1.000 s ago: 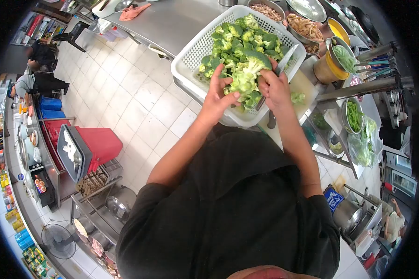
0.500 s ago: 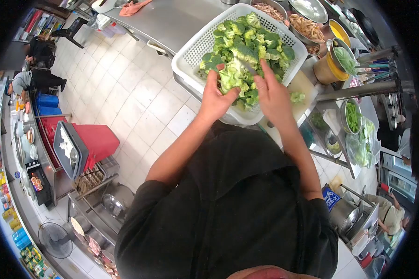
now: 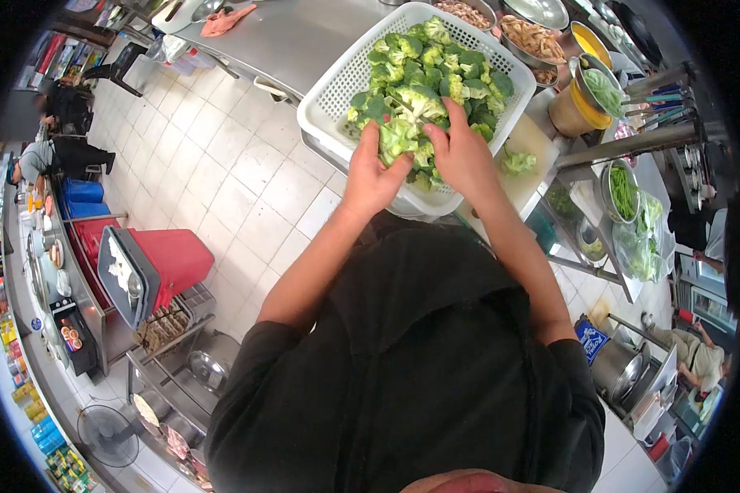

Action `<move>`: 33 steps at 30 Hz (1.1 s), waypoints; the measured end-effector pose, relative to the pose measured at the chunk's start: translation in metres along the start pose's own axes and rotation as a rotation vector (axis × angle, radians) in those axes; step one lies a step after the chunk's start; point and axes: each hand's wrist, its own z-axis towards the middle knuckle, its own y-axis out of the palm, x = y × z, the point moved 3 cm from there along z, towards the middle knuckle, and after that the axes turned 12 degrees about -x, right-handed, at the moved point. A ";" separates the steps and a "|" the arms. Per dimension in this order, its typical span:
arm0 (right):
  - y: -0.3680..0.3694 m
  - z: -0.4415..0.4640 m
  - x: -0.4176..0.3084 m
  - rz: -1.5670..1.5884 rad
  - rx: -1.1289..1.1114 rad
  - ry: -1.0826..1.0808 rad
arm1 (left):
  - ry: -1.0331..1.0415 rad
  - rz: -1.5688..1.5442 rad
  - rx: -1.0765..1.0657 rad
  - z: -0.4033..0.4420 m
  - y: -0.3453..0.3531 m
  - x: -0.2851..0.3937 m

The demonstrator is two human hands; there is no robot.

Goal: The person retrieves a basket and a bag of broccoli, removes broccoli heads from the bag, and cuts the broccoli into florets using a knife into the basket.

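Over a white perforated basket point(image 3: 325, 104) heaped with cut broccoli florets point(image 3: 436, 66), both of my hands work close together. My left hand point(image 3: 374, 177) grips a pale green broccoli head point(image 3: 399, 140), with thumb and fingers around its near side. Just right of it, my right hand point(image 3: 464, 156) is closed with forefinger and thumb at the broccoli. A thin grey edge shows between the hands, apparently a small knife's blade; its handle is hidden in my right hand.
Another broccoli piece point(image 3: 518, 162) lies on a pale cutting board point(image 3: 538, 144) right of the basket. Bowls of sliced food point(image 3: 533, 39) stand beyond. A metal rail point(image 3: 625, 154) juts in at right. A red bin point(image 3: 171, 263) stands at left. Other people are farther off.
Both hands have shifted slightly left with the broccoli head, and it is turned differently. The grey blade, clearer before between the hands, now shows only as a thin line.
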 end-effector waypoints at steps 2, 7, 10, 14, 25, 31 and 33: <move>0.009 0.011 0.012 0.022 0.006 -0.029 | -0.015 0.056 -0.002 -0.003 -0.002 0.002; 0.011 0.015 0.031 0.767 -0.245 0.078 | -0.010 0.186 0.021 -0.002 -0.013 0.007; -0.010 -0.014 0.003 1.146 -0.398 0.275 | -0.011 0.133 0.065 -0.004 -0.020 0.002; 0.001 -0.021 0.020 1.000 -0.357 0.243 | -0.130 -0.079 0.060 -0.009 -0.032 0.000; 0.016 -0.013 0.014 0.803 -0.350 0.130 | -0.190 -0.202 -0.074 -0.014 -0.030 0.001; 0.028 0.000 0.016 0.890 -0.585 0.297 | -0.149 -0.020 -0.117 -0.017 -0.040 -0.011; 0.033 0.007 0.014 0.928 -0.640 0.317 | -0.166 0.026 -0.117 -0.017 -0.045 -0.013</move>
